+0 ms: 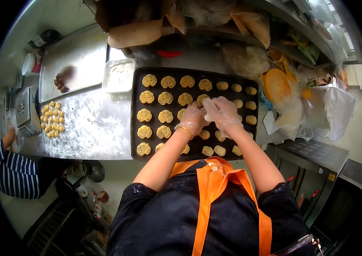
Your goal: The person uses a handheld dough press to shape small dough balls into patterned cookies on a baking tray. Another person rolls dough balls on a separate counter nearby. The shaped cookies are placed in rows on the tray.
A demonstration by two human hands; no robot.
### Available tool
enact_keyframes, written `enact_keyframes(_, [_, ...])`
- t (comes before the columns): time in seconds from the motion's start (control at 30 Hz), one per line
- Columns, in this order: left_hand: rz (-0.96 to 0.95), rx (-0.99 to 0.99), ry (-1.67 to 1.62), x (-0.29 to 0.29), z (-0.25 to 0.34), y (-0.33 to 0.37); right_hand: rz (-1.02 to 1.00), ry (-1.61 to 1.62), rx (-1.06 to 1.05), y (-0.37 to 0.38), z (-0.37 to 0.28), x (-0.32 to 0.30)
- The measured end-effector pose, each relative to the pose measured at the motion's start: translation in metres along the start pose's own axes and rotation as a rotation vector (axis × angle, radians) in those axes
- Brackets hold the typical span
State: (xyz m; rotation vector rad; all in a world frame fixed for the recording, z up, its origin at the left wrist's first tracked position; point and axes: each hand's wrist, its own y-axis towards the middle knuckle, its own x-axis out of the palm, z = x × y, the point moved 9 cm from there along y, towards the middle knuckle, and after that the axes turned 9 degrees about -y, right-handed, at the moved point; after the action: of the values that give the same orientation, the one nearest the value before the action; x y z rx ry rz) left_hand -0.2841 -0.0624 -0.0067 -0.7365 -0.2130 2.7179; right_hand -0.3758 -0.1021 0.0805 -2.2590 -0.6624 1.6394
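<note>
Both my hands are in clear plastic gloves over a dark baking tray (240, 155). My right hand (224, 113) is closed around a pale white tool (209, 106), which looks like a pastry press and is partly hidden by the fingers. Right beside it, my left hand (193, 119) has its fingers curled against the tool's near end; what they hold is hidden. A patterned, flower-shaped pastry (202, 100) lies just beyond the fingertips. Several more stamped pastries (165, 98) fill the tray's left side. Plain dough pieces (219, 150) stand in rows on the right.
A container of white flour (119, 75) touches the tray's left. Farther left are a floured worktop (91, 123), small dough balls (53, 119), a scale (28, 111) and a metal tray (83, 51). Another person's striped sleeve (12, 166) shows there. Orange sieves (276, 85) and plastic bags crowd the right.
</note>
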Motion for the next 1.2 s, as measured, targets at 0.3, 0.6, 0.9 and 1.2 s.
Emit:
enact_keyframes(0.3, [0.083, -0.120, 0.018, -0.020, 0.004, -0.002, -0.157, -0.628, -0.211, 0.020, -0.060, 0.020])
enact_keyframes(0.6, [0.034, -0.048, 0.067, 0.010, -0.020, 0.002, -0.141, -0.732, -0.236, 0.028, -0.049, 0.052])
enact_keyframes(0.9, [0.040, -0.055, 0.113, -0.008, -0.007, 0.004, -0.044, -0.783, -0.259, 0.029, -0.055, 0.041])
enact_keyframes(1.2, [-0.048, -0.054, 0.242, 0.003, -0.012, 0.005, -0.214, -0.802, -0.180, 0.028, -0.064, 0.022])
